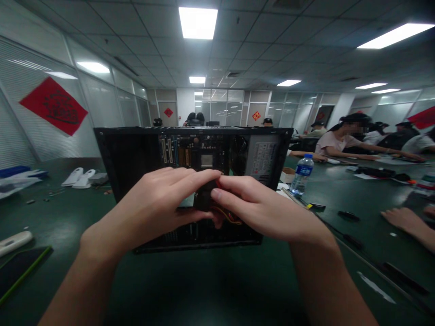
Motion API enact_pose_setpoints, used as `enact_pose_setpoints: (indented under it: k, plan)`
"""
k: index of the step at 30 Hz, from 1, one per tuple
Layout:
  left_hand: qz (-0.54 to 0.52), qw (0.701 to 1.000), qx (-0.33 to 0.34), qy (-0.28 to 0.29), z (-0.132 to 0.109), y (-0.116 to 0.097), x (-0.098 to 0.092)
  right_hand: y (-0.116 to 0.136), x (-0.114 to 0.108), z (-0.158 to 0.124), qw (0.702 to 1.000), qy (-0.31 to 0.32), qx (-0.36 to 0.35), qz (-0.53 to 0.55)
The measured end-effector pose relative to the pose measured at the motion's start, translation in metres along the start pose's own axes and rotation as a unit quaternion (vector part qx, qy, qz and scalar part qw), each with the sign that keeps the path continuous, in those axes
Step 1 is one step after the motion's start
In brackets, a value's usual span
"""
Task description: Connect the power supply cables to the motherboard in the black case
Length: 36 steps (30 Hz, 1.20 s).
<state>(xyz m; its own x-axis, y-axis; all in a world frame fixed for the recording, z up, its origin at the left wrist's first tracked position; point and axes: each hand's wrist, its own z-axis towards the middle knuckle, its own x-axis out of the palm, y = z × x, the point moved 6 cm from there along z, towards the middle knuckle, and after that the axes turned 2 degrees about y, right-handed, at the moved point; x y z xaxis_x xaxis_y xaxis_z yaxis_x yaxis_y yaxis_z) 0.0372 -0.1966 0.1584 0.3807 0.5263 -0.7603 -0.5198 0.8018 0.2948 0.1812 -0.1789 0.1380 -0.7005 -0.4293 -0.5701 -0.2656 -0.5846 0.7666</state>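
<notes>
The computer case [115,158] stands open on the counter [204,280], board [193,154] and power supply [263,158] mounted inside, while left hand [159,203] and right hand [258,208] each clamp their grip on a black connector [204,197] trailing red and yellow wires [231,218], held just before the opening and seemingly not yet plugged in.

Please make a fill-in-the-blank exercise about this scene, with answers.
1. The left hand and the right hand pinch a small black part with red and yellow ____.
2. The open computer case rests on a ____ table.
3. The water bottle stands to the ____ of the case.
Answers: wires; green; right.
</notes>
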Motion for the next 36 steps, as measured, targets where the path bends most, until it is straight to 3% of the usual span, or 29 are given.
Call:
enact_pose_setpoints:
  k: [5,12,20,25,28,31,36]
  plan:
    - [0.007,1.000,0.000,0.005,0.003,0.011,0.004,-0.011,0.003,0.010,0.999,0.021,0.018,0.028]
    - [-0.019,0.998,-0.024,0.052,0.003,0.034,0.025,-0.033,0.001,0.029,0.996,0.070,0.052,0.029]
    - [-0.049,0.991,-0.066,0.103,0.001,0.061,0.043,-0.059,0.011,0.054,0.993,0.047,0.081,0.071]
    - [-0.076,0.989,-0.083,0.100,-0.002,0.067,0.042,-0.064,0.013,0.058,0.992,0.055,0.055,0.099]
    - [-0.088,0.987,-0.087,0.100,-0.002,0.068,0.040,-0.066,0.002,0.059,0.999,0.035,0.024,0.034]
    - [-0.098,0.985,-0.099,0.098,-0.004,0.071,0.037,-0.071,-0.012,0.062,0.994,-0.048,-0.020,-0.091]
    - [-0.140,0.977,-0.118,0.114,-0.009,0.076,0.040,-0.079,-0.006,0.068,0.930,-0.122,-0.140,-0.317]
